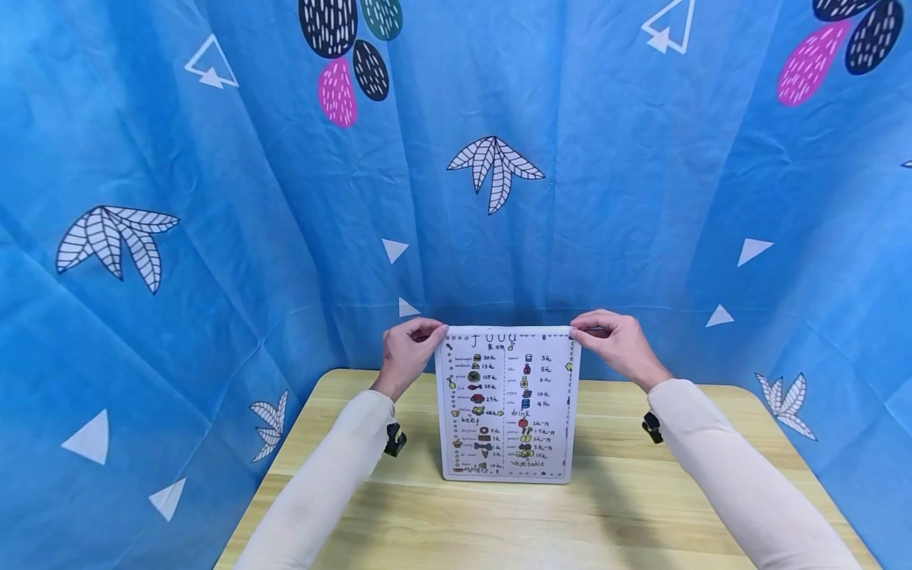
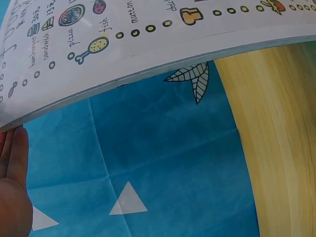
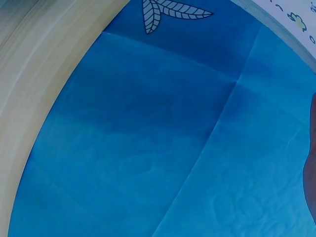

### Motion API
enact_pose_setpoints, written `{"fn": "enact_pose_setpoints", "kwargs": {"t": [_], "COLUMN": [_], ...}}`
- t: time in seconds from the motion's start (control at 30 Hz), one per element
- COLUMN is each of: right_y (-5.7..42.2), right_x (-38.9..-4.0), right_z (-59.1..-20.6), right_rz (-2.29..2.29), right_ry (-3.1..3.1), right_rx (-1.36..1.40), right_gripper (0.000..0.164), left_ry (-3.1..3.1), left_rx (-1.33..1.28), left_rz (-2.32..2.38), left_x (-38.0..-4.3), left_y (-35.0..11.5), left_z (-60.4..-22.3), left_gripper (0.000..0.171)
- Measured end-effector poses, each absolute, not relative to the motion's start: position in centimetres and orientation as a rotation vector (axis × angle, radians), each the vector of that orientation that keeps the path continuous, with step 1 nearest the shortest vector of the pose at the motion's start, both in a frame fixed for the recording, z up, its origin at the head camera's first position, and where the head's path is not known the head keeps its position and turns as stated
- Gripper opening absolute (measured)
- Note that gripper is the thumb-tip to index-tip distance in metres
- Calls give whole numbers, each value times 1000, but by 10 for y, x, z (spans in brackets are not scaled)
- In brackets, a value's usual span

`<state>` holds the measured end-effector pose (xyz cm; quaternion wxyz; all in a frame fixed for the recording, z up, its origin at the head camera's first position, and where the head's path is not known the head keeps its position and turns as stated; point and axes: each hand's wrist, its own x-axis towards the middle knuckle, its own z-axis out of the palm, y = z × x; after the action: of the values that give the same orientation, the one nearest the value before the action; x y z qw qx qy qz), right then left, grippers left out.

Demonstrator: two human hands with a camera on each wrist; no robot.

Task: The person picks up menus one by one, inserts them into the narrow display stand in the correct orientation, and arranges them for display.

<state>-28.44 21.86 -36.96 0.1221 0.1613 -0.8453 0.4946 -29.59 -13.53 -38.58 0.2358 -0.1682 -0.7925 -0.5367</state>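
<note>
A white menu board [image 1: 504, 404] stands roughly upright, tall side vertical, its lower edge at the wooden tabletop. Hand-drawn foods, drinks and prices cover its front in two columns. At the upper left corner my left hand [image 1: 409, 352] pinches the board between thumb and fingers. My right hand [image 1: 618, 344] grips the opposite upper corner the same way. From the left wrist, the menu's side edge [image 2: 123, 81] looks thin and grey, with the left fingertips against its corner. Only a sliver of the right hand [image 3: 310, 170] enters the right wrist view.
Under the board lies a light wooden table [image 1: 399, 522] with rounded far corners. A blue patterned curtain [image 1: 598, 198] hangs behind it and along both sides. Black straps with small devices [image 1: 395, 439] sit at both wrists over pale sleeves.
</note>
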Motion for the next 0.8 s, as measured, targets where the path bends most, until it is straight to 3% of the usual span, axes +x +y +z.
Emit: {"fn": "enact_pose_setpoints", "kwargs": {"t": [0.8], "right_y": [222], "right_x": [-284], "right_z": [-375], "right_rz": [1416], "right_ry": [-2470], "right_rx": [473], "right_gripper": [23], "left_ry": [-2208], "left_rx": [-561], "left_rz": [-1253], "left_x": [-297], "left_y": [-139], "left_z": [-387], "left_gripper": [10]}}
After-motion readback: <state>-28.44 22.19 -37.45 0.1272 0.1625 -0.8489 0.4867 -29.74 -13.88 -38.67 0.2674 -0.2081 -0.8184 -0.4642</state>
